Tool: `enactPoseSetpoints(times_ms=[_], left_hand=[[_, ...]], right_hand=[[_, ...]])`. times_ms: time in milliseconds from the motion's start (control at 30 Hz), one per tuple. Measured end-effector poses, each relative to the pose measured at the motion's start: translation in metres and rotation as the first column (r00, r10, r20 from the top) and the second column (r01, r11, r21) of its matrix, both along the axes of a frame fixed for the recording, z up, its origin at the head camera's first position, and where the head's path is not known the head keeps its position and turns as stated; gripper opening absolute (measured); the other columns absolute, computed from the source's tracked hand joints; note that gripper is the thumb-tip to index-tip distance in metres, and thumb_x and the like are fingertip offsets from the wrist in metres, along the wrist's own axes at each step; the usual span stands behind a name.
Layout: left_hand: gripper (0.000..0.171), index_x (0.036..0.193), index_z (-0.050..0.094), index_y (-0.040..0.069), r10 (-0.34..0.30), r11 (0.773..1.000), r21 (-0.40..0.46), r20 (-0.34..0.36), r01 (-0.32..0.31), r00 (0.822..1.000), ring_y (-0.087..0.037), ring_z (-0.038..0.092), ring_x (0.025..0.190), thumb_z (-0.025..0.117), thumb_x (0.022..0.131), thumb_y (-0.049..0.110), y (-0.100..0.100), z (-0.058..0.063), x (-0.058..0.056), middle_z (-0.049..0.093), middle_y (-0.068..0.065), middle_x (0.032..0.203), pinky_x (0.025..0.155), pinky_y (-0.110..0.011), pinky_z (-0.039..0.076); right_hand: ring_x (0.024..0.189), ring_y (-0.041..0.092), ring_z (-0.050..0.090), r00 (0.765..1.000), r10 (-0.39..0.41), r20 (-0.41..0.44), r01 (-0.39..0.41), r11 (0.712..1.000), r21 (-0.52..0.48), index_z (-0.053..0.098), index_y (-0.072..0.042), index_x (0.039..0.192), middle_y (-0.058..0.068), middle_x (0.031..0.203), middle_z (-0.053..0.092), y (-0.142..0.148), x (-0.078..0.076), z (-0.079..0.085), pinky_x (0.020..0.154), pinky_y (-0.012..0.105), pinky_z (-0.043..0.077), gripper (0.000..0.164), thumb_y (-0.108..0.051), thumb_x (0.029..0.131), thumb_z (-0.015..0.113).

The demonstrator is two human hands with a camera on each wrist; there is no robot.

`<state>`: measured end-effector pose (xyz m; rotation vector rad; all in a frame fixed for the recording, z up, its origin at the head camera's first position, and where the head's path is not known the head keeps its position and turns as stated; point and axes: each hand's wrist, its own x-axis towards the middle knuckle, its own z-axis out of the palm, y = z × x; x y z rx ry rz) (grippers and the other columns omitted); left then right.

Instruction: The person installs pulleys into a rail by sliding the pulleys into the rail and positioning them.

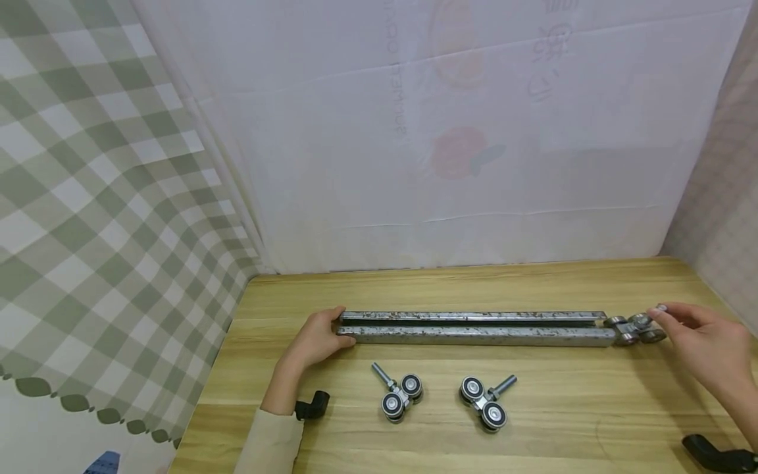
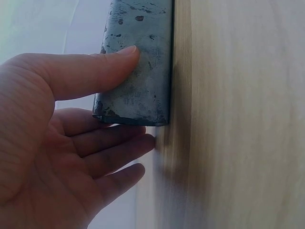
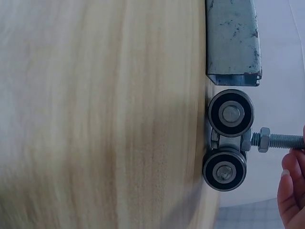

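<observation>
A steel channel track (image 1: pixel 474 334) with a slot along its top and dark worn spots lies across the table. At its left end, my left hand (image 1: pixel 316 339) grips it, thumb (image 2: pixel 109 71) on the near face and fingers at the far side. My right hand (image 1: pixel 713 342) pinches the upright threaded bolt (image 3: pixel 286 141) of a four-wheeled roller trolley (image 1: pixel 636 329). The trolley's wheels (image 3: pixel 231 113) stand at the track's open right end, just outside it. Two more roller trolleys lie in front of the track, a left one (image 1: pixel 398 395) and a right one (image 1: pixel 484 403), bolts pointing outward.
The wooden table (image 1: pixel 533 441) ends at a white cloth (image 1: pixel 355 164) behind. A green checkered cloth (image 1: pixel 118 197) hangs on the left, and another pale cloth (image 1: pixel 722 197) on the right. Black wrist mounts (image 1: pixel 314 405) sit by both forearms.
</observation>
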<state>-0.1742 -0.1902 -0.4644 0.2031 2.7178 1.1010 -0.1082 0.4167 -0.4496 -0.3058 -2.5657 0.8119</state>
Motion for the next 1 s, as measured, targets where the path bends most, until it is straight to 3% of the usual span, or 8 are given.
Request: enactPoseSetpoints(times_ms=[267, 600, 1000], left_hand=[[0.080, 0.153, 0.047, -0.006, -0.001, 1.000, -0.010, -0.003, 0.001, 1.000, -0.038, 0.045, 0.145, 0.086, 0.088, 0.018, 0.000, 0.000, 0.000, 0.052, -0.023, 0.153, 0.118, -0.052, 0.040], [0.080, 0.152, 0.048, -0.007, -0.006, 1.000, -0.013, -0.023, 0.005, 1.000, -0.038, 0.047, 0.144, 0.087, 0.087, 0.018, 0.000, 0.000, 0.000, 0.053, -0.024, 0.152, 0.118, -0.052, 0.040], [0.080, 0.151, 0.049, -0.007, -0.012, 1.000, -0.014, -0.031, 0.012, 0.999, -0.038, 0.047, 0.144, 0.087, 0.086, 0.018, 0.000, -0.001, 0.000, 0.053, -0.024, 0.152, 0.118, -0.052, 0.040]], right_hand=[[0.061, -0.026, 0.037, 0.998, -0.014, -0.057, 0.014, 1.000, -0.002, 0.072, 0.016, 0.111, -0.059, 0.077, 0.036, -0.003, 0.000, -0.001, 0.050, 0.011, 0.035, 0.034, -0.015, 0.097, 0.075], [0.068, -0.031, 0.039, 0.994, -0.043, -0.097, 0.034, 0.996, -0.086, 0.072, 0.018, 0.108, -0.057, 0.076, 0.040, -0.006, -0.002, -0.003, 0.056, 0.002, 0.034, 0.034, -0.012, 0.094, 0.077], [0.068, -0.030, 0.041, 0.998, -0.065, -0.021, 0.061, 0.989, -0.134, 0.073, 0.016, 0.106, -0.054, 0.071, 0.045, -0.014, -0.001, -0.002, 0.057, 0.004, 0.035, 0.038, -0.021, 0.096, 0.077]])
